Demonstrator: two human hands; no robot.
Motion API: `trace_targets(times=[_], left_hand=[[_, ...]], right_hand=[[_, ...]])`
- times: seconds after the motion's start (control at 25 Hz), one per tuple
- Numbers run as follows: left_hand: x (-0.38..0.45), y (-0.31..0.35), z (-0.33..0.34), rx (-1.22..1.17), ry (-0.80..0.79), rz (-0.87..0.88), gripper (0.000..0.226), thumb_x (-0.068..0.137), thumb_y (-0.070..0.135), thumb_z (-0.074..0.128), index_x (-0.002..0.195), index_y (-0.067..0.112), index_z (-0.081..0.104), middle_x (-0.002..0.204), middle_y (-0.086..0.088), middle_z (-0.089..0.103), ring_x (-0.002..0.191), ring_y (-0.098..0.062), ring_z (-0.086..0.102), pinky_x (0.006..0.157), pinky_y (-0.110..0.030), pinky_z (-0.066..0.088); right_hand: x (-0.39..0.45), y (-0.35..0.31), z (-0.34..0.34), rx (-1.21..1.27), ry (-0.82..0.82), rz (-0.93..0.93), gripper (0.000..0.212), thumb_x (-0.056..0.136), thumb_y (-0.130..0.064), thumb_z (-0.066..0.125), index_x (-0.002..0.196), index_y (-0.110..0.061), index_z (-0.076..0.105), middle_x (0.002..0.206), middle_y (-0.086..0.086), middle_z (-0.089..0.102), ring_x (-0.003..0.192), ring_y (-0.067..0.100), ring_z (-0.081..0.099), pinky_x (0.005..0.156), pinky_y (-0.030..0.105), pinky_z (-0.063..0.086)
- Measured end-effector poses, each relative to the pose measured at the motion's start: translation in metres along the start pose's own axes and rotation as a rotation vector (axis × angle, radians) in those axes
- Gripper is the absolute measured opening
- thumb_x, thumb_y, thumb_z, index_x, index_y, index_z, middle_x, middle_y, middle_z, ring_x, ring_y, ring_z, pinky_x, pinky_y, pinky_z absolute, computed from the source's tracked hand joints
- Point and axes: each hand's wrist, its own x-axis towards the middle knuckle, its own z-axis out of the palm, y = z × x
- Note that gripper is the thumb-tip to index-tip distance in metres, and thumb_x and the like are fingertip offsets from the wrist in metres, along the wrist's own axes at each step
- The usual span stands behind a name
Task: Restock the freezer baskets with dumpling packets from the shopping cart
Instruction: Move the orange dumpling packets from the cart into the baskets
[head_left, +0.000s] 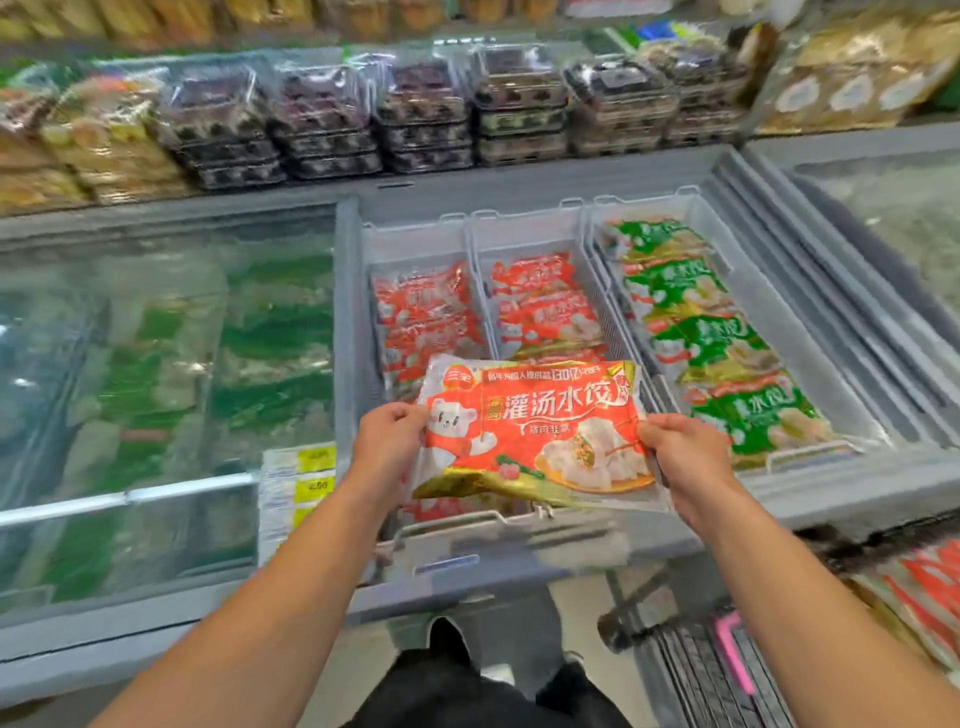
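While held, packet (535, 426) reads 灌汤水饺, 130亿

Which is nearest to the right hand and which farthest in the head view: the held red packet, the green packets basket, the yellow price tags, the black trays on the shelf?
From the right hand:
1. Held red packet, gripped at its right edge.
2. Green packets basket, just right and beyond.
3. Yellow price tags, left, past the left hand.
4. Black trays, on the shelf behind the freezer.
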Motion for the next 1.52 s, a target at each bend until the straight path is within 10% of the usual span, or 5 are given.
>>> trace_targets(times=[0.68, 1.2, 1.52], left_hand=[[0.133, 0.103, 0.085, -0.116, 0.09, -0.141, 0.008, 0.068, 0.016, 0.078, 0.07, 0.013, 0.07, 0.081, -0.01, 0.073, 0.08, -0.028, 0.069, 0.087, -0.045, 0.056], [0.313, 0.133, 0.214, 0.28, 0.134, -0.217, 0.026, 0.082, 0.008, 0.064, 0.057, 0.011, 0.054, 0.059, -0.008, 0.052, 0.054, -0.023, 0.046, 0.055, -0.028, 0.037], [0.41, 0.132, 0.25, 0.379, 0.151, -0.184, 0.011, 0.077, 0.003, 0.069, 0.086, 0.001, 0.073, 0.097, -0.023, 0.072, 0.096, -0.038, 0.068, 0.086, -0.046, 0.056]], right_hand=[[0.208, -0.1, 0.055, -0.176, -0.119, 0.018, 0.005, 0.08, -0.014, 0.068, 0.083, -0.012, 0.071, 0.084, 0.011, 0.073, 0.082, 0.03, 0.069, 0.078, 0.045, 0.057], [0.444, -0.137, 0.124, -0.607, -0.174, -0.075, 0.017, 0.087, -0.023, 0.061, 0.086, -0.011, 0.073, 0.091, 0.014, 0.073, 0.09, 0.032, 0.067, 0.082, 0.041, 0.055], [0.521, -0.142, 0.175, -0.966, -0.161, -0.177, 0.022, 0.09, -0.014, 0.056, 0.097, 0.0, 0.072, 0.104, 0.02, 0.07, 0.102, 0.037, 0.064, 0.082, 0.035, 0.05]])
